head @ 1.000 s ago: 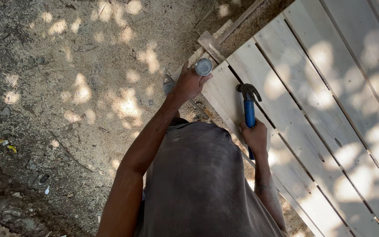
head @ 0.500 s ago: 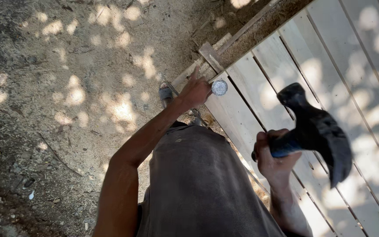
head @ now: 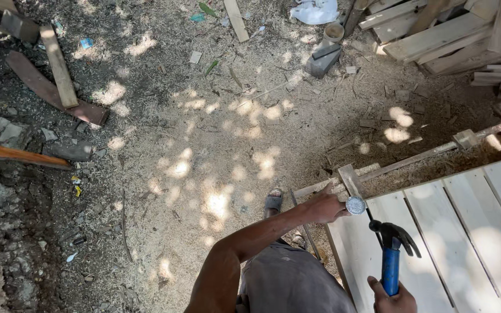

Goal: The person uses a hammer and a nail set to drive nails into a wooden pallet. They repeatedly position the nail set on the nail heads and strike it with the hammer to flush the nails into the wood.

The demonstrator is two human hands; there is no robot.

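Observation:
My left hand (head: 325, 208) reaches out to the near corner of a pale plank panel (head: 471, 226). Its fingertips touch a small round silver tin (head: 355, 204) sitting at the panel's edge; whether they grip it is unclear. My right hand (head: 392, 298), low at the frame's bottom, is closed around the blue handle of a claw hammer (head: 391, 250). The dark hammer head hangs just above the planks, a little right of the tin. A narrow wooden batten (head: 349, 179) sticks out beyond the tin.
Sawdust-covered ground (head: 221, 145) spreads ahead. My sandalled foot (head: 273, 202) stands by the panel. Stacked pale boards (head: 436, 29) lie at the top right, loose planks (head: 59, 64) and stones at the left, and a grey block (head: 323, 59) sits near the top.
The hammer, raised close to the camera half a second ago, has come down over the planks. The view has tilted up, showing more ground. My left hand stayed by the tin.

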